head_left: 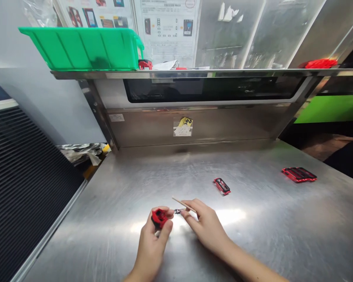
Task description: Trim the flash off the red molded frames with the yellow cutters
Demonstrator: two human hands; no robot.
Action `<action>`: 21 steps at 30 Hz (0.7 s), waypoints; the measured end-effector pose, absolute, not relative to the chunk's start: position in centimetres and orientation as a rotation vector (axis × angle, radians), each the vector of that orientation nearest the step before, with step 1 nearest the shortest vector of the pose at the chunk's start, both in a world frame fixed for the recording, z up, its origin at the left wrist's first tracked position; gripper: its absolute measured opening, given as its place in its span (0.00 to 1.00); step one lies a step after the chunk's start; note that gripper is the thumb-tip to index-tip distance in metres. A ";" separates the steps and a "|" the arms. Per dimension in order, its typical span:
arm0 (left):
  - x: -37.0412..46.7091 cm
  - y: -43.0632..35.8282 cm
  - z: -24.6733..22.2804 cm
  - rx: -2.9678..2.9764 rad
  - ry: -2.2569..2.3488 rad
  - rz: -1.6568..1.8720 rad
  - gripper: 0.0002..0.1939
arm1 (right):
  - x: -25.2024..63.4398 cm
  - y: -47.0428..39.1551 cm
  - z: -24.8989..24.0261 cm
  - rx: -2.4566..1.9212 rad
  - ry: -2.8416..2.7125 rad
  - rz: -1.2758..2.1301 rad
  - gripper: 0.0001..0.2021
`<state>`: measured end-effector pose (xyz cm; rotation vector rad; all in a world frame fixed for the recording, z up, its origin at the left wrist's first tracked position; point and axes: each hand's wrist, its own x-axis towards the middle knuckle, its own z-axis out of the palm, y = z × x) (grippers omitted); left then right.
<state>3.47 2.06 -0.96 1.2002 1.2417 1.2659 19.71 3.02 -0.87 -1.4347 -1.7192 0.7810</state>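
Note:
My left hand [153,239] is closed round a small red and black plastic part [159,218], its hollow side turned up. Between the thumb and fingers of my right hand [206,223] lies a thin wooden stick [182,203], its tip pointing to the upper left. A tiny black and silver piece [178,211] sits between the two hands, at my right fingertips and close to the left ones; which hand bears it is hard to tell. Beyond my right hand a red and black frame [222,186] lies on the metal table [129,176].
More red and black frames [299,174] lie side by side at the table's right. A shelf [223,73] crosses the back, bearing a green bin [85,49] and a red part [145,64]. Below it a small bag with a yellow item [183,127] is on the back panel.

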 end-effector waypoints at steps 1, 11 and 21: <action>3.4 2.3 -0.8 1.125 1.243 1.241 0.22 | 19.9 3.1 -0.9 -1.511 -1.796 0.685 0.14; 3.4 3.6 -0.2 0.671 1.201 1.058 0.19 | 20.1 3.6 -1.1 -1.708 -1.975 0.618 0.06; 4.0 3.0 -0.3 0.886 1.179 0.975 0.16 | 19.4 2.4 -0.7 -1.104 -1.936 0.740 0.09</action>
